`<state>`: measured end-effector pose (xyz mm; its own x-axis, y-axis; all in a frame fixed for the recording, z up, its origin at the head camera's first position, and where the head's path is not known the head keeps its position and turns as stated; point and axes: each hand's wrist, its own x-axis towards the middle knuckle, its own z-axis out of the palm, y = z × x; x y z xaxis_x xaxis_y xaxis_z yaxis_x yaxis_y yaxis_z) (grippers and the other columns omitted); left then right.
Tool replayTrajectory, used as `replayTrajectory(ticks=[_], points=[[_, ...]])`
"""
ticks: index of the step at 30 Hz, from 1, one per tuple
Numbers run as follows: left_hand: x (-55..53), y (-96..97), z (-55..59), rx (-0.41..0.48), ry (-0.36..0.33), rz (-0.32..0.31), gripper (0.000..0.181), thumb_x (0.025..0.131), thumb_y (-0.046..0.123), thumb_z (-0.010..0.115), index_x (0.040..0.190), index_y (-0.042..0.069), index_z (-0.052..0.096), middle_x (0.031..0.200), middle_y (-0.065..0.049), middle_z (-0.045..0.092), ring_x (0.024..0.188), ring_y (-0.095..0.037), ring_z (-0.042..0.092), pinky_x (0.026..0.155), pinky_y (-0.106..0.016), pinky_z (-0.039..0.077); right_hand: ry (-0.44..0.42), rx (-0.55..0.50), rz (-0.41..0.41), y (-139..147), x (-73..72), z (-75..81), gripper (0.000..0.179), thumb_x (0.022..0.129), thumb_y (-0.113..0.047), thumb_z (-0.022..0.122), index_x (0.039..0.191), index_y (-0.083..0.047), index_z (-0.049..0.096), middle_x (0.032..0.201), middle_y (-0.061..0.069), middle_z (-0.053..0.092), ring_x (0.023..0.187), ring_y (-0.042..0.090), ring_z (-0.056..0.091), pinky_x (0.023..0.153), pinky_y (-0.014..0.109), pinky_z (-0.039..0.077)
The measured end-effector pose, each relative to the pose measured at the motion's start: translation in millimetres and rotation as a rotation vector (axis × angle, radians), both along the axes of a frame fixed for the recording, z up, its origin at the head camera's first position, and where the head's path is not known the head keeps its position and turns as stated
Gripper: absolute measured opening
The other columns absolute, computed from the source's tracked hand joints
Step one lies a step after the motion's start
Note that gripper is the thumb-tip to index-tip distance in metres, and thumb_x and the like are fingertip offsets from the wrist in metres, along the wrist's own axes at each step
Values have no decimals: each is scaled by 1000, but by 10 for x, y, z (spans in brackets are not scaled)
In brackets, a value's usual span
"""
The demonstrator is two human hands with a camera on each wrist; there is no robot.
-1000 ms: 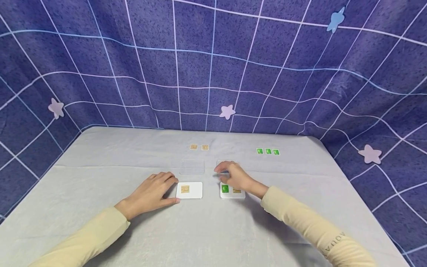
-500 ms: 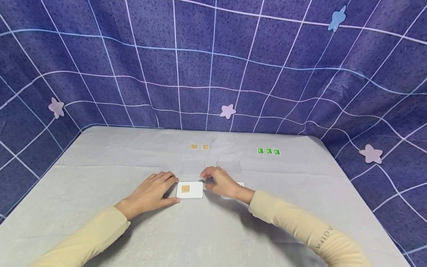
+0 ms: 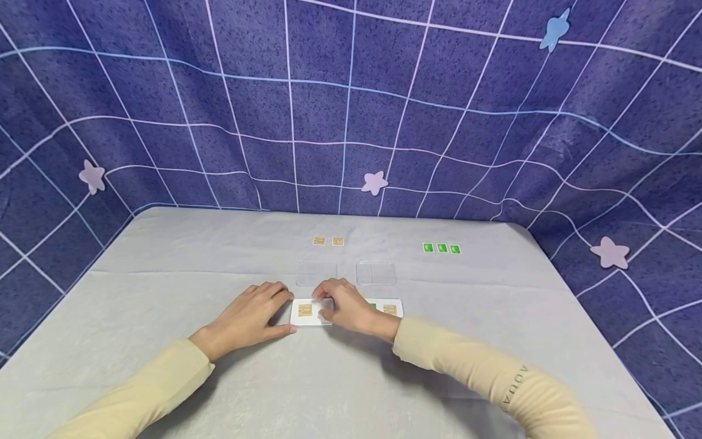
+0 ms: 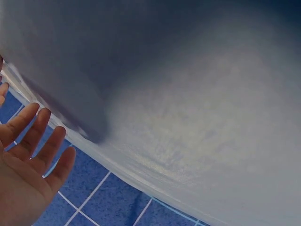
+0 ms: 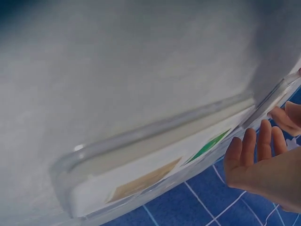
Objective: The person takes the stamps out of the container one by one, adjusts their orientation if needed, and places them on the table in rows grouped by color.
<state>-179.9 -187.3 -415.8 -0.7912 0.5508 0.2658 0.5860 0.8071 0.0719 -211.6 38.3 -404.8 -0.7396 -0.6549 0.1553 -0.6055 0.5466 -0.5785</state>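
A flat white case (image 3: 310, 320) lies mid-table with a tan printed square (image 3: 304, 310) on its left half. My left hand (image 3: 247, 317) steadies it by its left end, index finger at the far corner and thumb at the near corner. Over the case's right half is my right hand (image 3: 348, 308), fingers bent, with a gap between thumb and index finger and nothing visible in it. Under the right wrist sits a second white case (image 5: 89, 195). It bears a tan square (image 5: 146, 181) and a green square (image 5: 207, 147), partly hidden in the head view.
Behind the cases lie two clear plastic lids (image 3: 375, 273). Farther back are two tan squares (image 3: 337, 241) on the left and a row of green squares (image 3: 442, 248) on the right. A blue gridded curtain (image 3: 351, 110) rises along the table's far edge.
My right hand has moved left from above the right case to the right half of the left case, uncovering the right lid. The left hand stays in place.
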Motion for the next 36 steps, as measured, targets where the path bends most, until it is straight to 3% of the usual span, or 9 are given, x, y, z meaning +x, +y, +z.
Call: replayTrajectory(ticks=[16,36], points=[[-9,1,5,-10,8,-2,60,74,54,66,112,8,60,110,-6,57,102,-25,55,84,-45,45,-55,8,-8,-99,-2,-17,30,76,-5,69,105,-5,60,104,5,61,100,18,52,92,28,38],[-6,1,7,-13,-5,-5,60,75,54,65,113,7,59,112,-7,57,104,-26,55,86,-45,45,-70,46,-78,-196,16,-32,25,77,-9,70,100,-9,63,97,2,61,92,17,48,84,32,33]])
